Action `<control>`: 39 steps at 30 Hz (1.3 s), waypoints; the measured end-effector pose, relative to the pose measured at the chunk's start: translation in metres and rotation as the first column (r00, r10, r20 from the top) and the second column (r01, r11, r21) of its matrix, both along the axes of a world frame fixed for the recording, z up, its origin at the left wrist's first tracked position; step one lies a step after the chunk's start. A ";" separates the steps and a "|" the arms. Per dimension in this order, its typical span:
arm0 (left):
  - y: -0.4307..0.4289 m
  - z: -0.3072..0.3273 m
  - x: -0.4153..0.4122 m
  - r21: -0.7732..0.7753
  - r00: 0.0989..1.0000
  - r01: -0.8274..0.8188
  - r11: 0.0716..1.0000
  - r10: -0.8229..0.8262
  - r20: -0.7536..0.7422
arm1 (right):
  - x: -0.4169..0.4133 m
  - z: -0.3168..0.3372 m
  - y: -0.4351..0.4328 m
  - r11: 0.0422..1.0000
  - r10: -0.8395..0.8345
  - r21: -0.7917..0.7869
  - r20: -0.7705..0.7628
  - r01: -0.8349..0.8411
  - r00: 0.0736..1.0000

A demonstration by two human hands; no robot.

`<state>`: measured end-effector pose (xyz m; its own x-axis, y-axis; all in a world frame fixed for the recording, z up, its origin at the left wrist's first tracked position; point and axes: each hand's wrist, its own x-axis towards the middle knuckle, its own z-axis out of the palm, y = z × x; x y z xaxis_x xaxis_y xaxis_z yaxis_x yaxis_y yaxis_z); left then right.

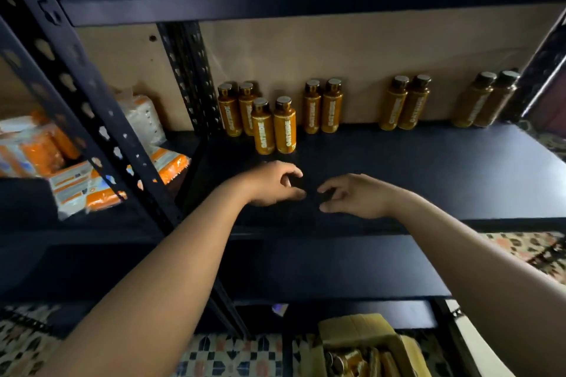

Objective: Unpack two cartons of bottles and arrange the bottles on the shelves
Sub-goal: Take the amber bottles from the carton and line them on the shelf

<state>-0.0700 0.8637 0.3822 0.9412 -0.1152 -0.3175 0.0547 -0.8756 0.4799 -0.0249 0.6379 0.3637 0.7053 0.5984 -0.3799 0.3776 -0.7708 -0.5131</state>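
Both hands hover low over the dark shelf point(428, 168), close together near its middle. The left hand point(275, 182) and the right hand point(352, 196) hold nothing; the fingers point(292, 170) of each are loosely curled and released, with thumbs and fingertips turned toward each other across a small gap.

Ten bottles stand upright on this shelf. Four pairs line the back wall, and a front pair point(274, 125) stands just beyond the left hand, near it but not touching.

The next move seems to turn on the open carton point(367, 333). It sits far below the hands, down at floor level at the foot of the rack, on the person's side of the shelf edge. More bottles point(346, 360) show inside it, too blurred to tell how their long axes run. The carton lies under the right forearm, so the right hand is probably the nearer one. Either hand would have to draw back from the shelf and drop well down to reach it.
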 end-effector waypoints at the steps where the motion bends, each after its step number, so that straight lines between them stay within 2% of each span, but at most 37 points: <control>1: -0.011 -0.005 -0.015 -0.015 1.000 -0.013 1.000 0.013 -0.004 | -0.014 -0.006 -0.014 0.999 -0.004 0.035 0.000 0.004 1.000; 3: -0.034 -0.021 -0.048 -0.044 0.999 -0.023 0.999 0.021 -0.045 | -0.043 -0.026 -0.045 0.995 -0.020 0.098 -0.024 0.022 1.000; 6: -0.074 -0.060 -0.098 -0.063 0.991 -0.056 0.996 0.047 -0.127 | -0.085 -0.074 -0.093 0.996 0.002 0.085 -0.078 0.004 0.997; 10: -0.138 -0.135 -0.159 -0.051 0.947 -0.114 0.992 0.093 -0.307 | -0.139 -0.143 -0.160 0.988 0.118 -0.073 -0.200 -0.135 0.973; 13: -0.190 -0.185 -0.200 -0.026 0.880 -0.064 0.998 0.044 -0.473 | -0.172 -0.182 -0.203 0.941 0.186 -0.228 -0.269 -0.250 0.945; 17: -0.237 -0.213 -0.229 -0.055 0.816 -0.036 0.998 -0.002 -0.577 | -0.188 -0.207 -0.233 0.906 0.204 -0.297 -0.318 -0.301 0.926; 19: -0.246 -0.222 -0.229 -0.069 0.833 -0.065 0.996 0.016 -0.553 | -0.184 -0.214 -0.238 0.926 0.166 -0.274 -0.321 -0.260 0.932; 24: -0.253 -0.276 -0.215 -0.114 0.886 -0.141 0.983 0.074 -0.457 | -0.177 -0.258 -0.241 0.990 -0.066 -0.137 -0.277 0.029 0.959; 26: -0.254 -0.318 -0.210 -0.145 0.878 -0.172 0.974 0.085 -0.471 | -0.179 -0.295 -0.241 0.987 -0.120 -0.137 -0.299 0.082 0.947; 32: -0.247 -0.480 -0.226 -0.133 0.795 -0.197 0.971 0.079 -0.601 | -0.197 -0.448 -0.236 0.978 -0.144 -0.200 -0.399 0.067 0.906; 36: -0.241 -0.594 -0.242 -0.103 0.730 -0.203 0.974 0.080 -0.679 | -0.209 -0.567 -0.234 0.976 -0.116 -0.216 -0.446 0.019 0.887; 39: -0.242 -0.671 -0.245 -0.086 0.718 -0.191 0.978 0.080 -0.691 | -0.212 -0.648 -0.232 0.968 -0.079 -0.245 -0.493 -0.051 0.867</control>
<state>-0.3146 0.6213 -0.2891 0.4859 -0.0988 -0.8684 0.5277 -0.7589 0.3816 -0.2370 0.4060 -0.2848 0.3922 0.4332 -0.8115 0.1116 -0.8980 -0.4255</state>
